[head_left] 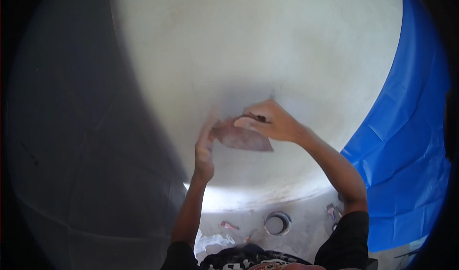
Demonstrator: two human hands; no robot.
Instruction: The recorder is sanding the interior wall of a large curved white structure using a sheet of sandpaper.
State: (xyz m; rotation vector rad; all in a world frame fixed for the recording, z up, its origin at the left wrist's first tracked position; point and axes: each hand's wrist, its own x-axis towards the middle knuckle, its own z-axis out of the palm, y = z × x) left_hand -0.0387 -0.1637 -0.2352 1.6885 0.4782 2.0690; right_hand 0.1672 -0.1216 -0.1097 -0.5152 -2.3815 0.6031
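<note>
My right hand (274, 121) grips the upper part of a limp reddish-brown sheet (244, 139), which looks like sandpaper. Its lower edge hangs free, with a pointed corner at the lower right. A small dark bit shows within that hand, too unclear to name. My left hand (205, 150) is upright at the sheet's left edge, seen side-on. Its fingers are stretched and blurred, and whether they pinch the edge is hidden. Both hands are in front of a large, smooth, pale curved surface (251, 40).
Blue tarpaulin (401, 155) hangs at the right and dark grey sheeting (96, 155) at the left. On the concrete floor (301, 216) stands a round open can (278, 223). Paintbrushes lie nearby, one red-handled paintbrush (229, 226) to the left and another paintbrush (331, 211) to the right.
</note>
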